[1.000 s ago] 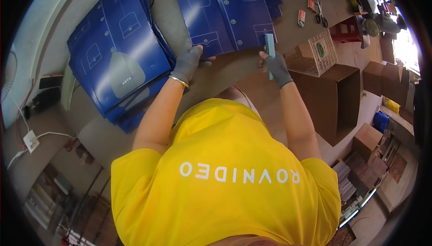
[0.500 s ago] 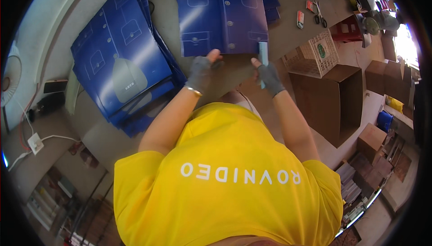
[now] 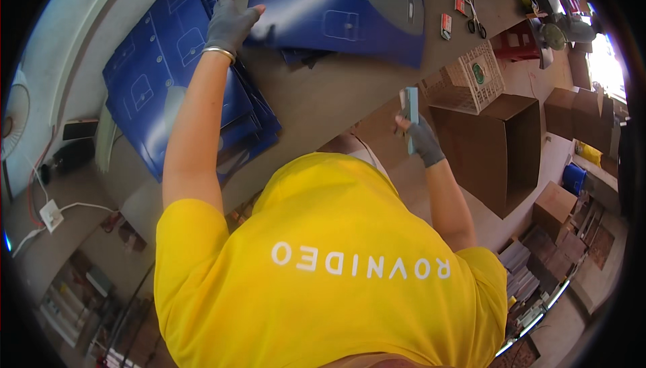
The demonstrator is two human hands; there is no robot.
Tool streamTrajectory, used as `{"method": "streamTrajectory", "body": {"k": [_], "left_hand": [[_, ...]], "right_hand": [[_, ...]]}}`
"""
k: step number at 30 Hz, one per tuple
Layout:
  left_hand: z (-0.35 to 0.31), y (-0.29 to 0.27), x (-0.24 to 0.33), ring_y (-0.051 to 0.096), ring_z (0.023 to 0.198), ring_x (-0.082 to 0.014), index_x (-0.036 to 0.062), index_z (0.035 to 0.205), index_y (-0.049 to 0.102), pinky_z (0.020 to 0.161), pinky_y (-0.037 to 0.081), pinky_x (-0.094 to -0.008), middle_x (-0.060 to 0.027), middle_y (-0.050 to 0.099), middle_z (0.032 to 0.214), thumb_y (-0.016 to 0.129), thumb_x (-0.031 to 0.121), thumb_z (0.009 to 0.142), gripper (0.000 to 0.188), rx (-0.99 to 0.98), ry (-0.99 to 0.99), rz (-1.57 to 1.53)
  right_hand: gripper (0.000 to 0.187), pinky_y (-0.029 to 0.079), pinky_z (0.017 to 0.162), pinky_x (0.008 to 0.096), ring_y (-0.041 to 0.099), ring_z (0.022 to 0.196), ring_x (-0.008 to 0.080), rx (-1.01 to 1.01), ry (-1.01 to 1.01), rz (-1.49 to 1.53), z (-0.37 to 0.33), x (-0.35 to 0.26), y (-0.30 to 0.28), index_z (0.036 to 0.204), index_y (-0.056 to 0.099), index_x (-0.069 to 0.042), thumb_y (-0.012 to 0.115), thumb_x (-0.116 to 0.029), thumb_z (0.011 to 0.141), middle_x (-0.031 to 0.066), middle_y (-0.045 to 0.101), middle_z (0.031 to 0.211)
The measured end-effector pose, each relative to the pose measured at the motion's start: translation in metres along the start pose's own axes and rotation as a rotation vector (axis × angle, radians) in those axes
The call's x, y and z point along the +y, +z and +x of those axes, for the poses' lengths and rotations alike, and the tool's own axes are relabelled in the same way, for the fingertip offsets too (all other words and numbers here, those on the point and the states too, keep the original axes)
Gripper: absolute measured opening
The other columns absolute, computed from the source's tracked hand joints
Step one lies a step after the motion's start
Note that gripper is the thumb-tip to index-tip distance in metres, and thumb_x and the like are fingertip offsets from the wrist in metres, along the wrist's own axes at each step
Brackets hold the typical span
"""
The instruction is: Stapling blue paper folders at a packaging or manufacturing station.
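Observation:
My left hand point(image 3: 232, 21), in a grey fingerless glove, has its fingers apart. It is at the left end of a blue glossy sheet point(image 3: 309, 11) printed like a jacket with buttons and pockets. The sheet lies sideways, its grey rounded patch to the right, and part of another blue piece point(image 3: 306, 56) shows under it. My right hand point(image 3: 425, 140), gloved likewise, is closed around a light-blue stapler point(image 3: 412, 116), held upright beyond the table's near edge, apart from the sheet. To the left, similar blue sheets point(image 3: 158, 72) form an uneven stack below my left forearm.
On the grey table point(image 3: 336, 92), scissors point(image 3: 475, 21) and small red-and-white boxes point(image 3: 446, 26) lie at the far right. Off the table's right side are a white plastic basket point(image 3: 474, 79) and an open cardboard box point(image 3: 498, 153). A phone-like dark object point(image 3: 81, 130) is at left.
The blue sheet has turned from upright to sideways. My left hand has moved up and left, from the sheet's lower edge to its left end. My right hand drew back slightly right with the stapler.

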State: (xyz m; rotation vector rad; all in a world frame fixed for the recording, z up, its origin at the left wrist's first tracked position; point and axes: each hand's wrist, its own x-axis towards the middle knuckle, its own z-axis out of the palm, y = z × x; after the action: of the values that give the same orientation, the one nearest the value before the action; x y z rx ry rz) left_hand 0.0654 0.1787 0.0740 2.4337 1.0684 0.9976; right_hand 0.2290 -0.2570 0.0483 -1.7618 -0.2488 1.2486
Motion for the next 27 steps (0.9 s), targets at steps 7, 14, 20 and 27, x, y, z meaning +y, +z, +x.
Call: {"method": "streamTrajectory", "body": {"k": [7, 14, 20, 27], "left_hand": [[-0.085, 0.024, 0.064, 0.067, 0.062, -0.0242, 0.0008, 0.078, 0.067, 0.068, 0.051, -0.0331, -0.0127, 0.065, 0.062, 0.056, 0.059, 0.083, 0.060, -1.210, -0.411, -0.349], [-0.172, 0.050, 0.081, 0.060, 0.078, -0.0153, 0.0031, 0.115, 0.057, 0.071, 0.051, -0.0300, -0.0048, 0.064, 0.098, 0.055, 0.021, 0.093, 0.029, -0.852, -0.859, -1.258], [-0.171, 0.032, 0.090, 0.057, 0.082, -0.0109, 0.0057, 0.117, 0.057, 0.079, 0.047, -0.0273, -0.0011, 0.062, 0.096, 0.055, 0.023, 0.093, 0.030, -0.816, -0.856, -1.240], [-0.183, 0.028, 0.094, 0.052, 0.090, -0.0106, 0.0071, 0.119, 0.058, 0.085, 0.042, -0.0259, 0.0003, 0.060, 0.103, 0.057, 0.023, 0.092, 0.031, -0.765, -0.770, -1.214]], "right_hand": [[0.030, 0.050, 0.076, 0.0325, 0.061, 0.088, 0.0196, 0.097, -0.245, 0.349, 0.027, -0.014, 0.030, 0.110, 0.054, -0.003, 0.063, -0.020, 0.086, 0.0070, 0.051, 0.121], [0.039, 0.047, 0.076, 0.0291, 0.058, 0.087, 0.0159, -0.075, -0.187, -0.119, 0.015, -0.035, 0.046, 0.118, 0.055, -0.002, 0.062, -0.024, 0.087, 0.0073, 0.056, 0.106], [0.043, 0.046, 0.075, 0.0271, 0.058, 0.086, 0.0142, -0.257, -0.038, -0.194, 0.002, -0.023, 0.077, 0.117, 0.054, -0.001, 0.062, -0.031, 0.087, 0.0058, 0.061, 0.094], [0.029, 0.045, 0.062, 0.0294, 0.059, 0.069, 0.0148, -0.159, 0.028, -0.258, 0.014, -0.043, 0.104, 0.097, 0.059, 0.000, 0.060, -0.028, 0.087, 0.0079, 0.062, 0.075]]}}
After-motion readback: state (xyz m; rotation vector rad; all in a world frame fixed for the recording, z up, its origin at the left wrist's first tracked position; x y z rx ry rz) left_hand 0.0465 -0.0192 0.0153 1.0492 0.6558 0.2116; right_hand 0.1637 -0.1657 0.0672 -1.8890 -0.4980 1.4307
